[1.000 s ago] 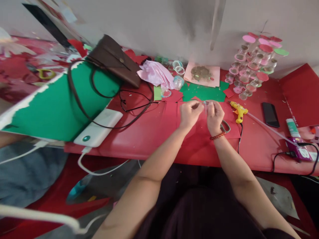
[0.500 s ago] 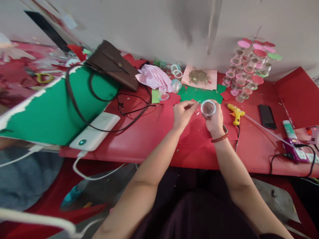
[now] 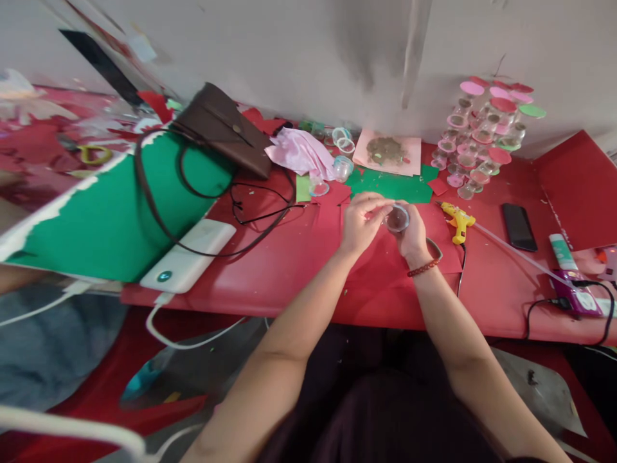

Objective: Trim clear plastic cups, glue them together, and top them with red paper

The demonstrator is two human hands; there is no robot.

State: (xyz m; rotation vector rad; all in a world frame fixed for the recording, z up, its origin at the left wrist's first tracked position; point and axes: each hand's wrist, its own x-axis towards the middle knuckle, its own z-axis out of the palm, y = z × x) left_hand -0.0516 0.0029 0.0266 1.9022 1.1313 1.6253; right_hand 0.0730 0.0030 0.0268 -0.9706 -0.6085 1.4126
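Note:
My right hand [image 3: 415,235] grips a small clear plastic cup [image 3: 397,218], tilted so its round mouth faces me. My left hand [image 3: 362,222] is closed beside it, its fingertips pinched at the cup's rim; what they hold, if anything, is too small to make out. Both hands hover over a red paper sheet [image 3: 446,247] on the red table [image 3: 270,270]. A beaded bracelet [image 3: 423,267] circles my right wrist.
A yellow glue gun [image 3: 457,220] lies right of my hands, a black phone [image 3: 518,226] further right. Stacked clear cups with coloured lids [image 3: 482,138] stand at the back right. Green paper [image 3: 395,185], a brown bag [image 3: 224,128], a white power bank [image 3: 187,256] and a green sheet [image 3: 101,212] lie left.
The cup, seen edge-on between both hands a second ago, has turned so its mouth faces me. My right hand lowered it slightly and my left fingers closed in on its rim.

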